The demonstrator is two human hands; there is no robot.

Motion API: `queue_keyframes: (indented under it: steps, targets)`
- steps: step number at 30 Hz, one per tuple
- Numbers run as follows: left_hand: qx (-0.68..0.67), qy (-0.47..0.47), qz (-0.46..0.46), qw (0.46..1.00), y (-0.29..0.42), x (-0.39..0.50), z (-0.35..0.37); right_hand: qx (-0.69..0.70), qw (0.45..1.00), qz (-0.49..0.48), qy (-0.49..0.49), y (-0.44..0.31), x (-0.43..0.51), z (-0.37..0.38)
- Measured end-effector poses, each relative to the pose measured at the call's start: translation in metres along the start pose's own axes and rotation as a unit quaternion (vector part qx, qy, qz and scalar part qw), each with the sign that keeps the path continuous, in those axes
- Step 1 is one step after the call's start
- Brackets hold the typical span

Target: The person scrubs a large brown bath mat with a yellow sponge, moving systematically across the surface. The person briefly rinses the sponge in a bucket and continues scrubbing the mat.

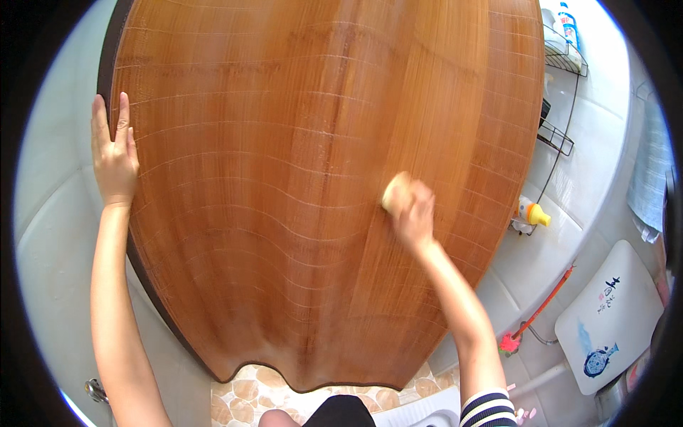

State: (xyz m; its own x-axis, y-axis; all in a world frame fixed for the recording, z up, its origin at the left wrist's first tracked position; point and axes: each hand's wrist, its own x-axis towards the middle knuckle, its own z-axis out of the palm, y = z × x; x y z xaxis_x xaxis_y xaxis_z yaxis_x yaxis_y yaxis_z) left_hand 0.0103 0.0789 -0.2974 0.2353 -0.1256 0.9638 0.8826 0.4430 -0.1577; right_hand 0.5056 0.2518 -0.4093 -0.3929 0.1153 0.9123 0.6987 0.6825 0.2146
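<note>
A large brown bamboo sleeping mat (256,176) with cross stitching and a dark border stands up before me, its lower edge wavy. My left hand (114,155) lies flat along the left border, fingers stretched upward and spread at the edge. Lower right of the mat's middle, my right hand (417,213) grips a pale yellow block (396,196) against the mat's surface. Motion blur hides whether that block is a sponge or a brush. Wet-looking streaks run down the mat around it.
White tiled walls flank the mat. On the right hang a black wire rack (565,64) with bottles, a yellow-capped bottle (533,212), a blue towel (648,171) and a red-handled brush (539,304). A white decorated cistern (608,320) and a squat toilet (427,411) sit lower right.
</note>
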Motion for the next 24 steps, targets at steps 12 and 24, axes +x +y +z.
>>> queue_keyframes:
  steps: [12,24]
  targets:
    - [0.006,0.001,-0.013,1.000,0.003,-0.002,0.005,0.013,0.842,-0.288,-0.456,-0.019,-0.231,-0.005]
    - [0.033,0.007,0.007,0.999,-0.008,-0.008,0.015,-0.312,0.938,0.081,0.124,0.097,0.040,-0.044]
